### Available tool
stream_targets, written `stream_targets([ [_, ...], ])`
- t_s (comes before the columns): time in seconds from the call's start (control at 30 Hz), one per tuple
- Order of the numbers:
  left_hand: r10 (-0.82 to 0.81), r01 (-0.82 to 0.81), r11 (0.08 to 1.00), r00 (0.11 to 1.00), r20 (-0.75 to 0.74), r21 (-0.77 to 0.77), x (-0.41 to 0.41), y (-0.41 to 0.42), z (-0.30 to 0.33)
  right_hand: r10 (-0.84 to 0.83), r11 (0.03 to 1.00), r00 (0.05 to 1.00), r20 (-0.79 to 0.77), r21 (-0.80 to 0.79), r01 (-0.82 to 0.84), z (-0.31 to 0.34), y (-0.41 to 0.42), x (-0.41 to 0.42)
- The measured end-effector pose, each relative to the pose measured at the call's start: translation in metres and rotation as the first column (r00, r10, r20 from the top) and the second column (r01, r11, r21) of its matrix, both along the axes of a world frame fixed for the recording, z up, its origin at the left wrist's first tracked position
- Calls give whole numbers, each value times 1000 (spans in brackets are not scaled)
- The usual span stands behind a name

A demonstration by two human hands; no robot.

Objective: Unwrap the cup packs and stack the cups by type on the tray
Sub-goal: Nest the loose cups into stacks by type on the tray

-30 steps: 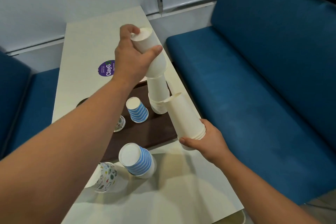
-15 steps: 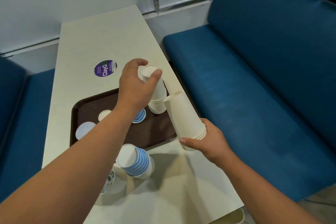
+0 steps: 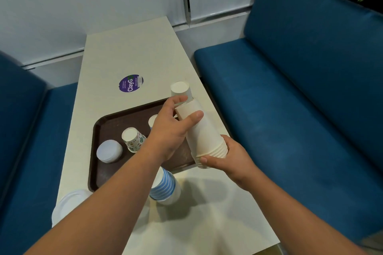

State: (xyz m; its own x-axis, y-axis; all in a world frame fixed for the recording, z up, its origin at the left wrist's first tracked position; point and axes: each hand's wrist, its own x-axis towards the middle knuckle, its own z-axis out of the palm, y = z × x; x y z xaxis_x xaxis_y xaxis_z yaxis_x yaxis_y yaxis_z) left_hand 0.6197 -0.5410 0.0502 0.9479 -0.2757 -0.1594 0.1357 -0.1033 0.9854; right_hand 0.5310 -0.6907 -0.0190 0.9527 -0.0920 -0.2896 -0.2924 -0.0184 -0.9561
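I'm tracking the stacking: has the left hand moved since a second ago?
Yes. The left hand has left the white stack on the tray, judged against the purple sticker, and come nearer, onto the held white stack.

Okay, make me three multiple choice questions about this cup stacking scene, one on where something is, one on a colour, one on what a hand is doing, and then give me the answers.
1. Where does the blue-striped cup stack stand?
A. on the tray
B. on the table, just off the tray's near edge
C. on the bench

2. What colour is the tray?
A. dark brown
B. white
C. green

3. What is the right hand doing?
A. lying flat on the table
B. gripping the rim end of the tilted white cup stack
C. holding the floral cup

Answers:
1 B: the striped cups sit on the pale table, outside the tray's rim.
2 A: its rim and floor are dark brown.
3 B: its fingers curl round the stack's wide end, while the left hand grips the upper part.
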Motion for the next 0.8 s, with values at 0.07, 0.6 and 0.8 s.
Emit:
stream_targets([
  [0.07, -1, -1, 998, 999, -39, -60, -4, -2, -2, -4, 999, 1000, 0, -44, 4, 0, 1, 1],
  [0.6, 163, -184, 981, 951, 261, 57, 24, -4, 16, -86, 969, 996, 20, -229, 88, -10, -5, -2],
  [0.8, 174, -313, 943, 757, 630, 116, 76, -5, 56, -120, 966, 993, -8, -233, 115, -16, -11, -5],
])
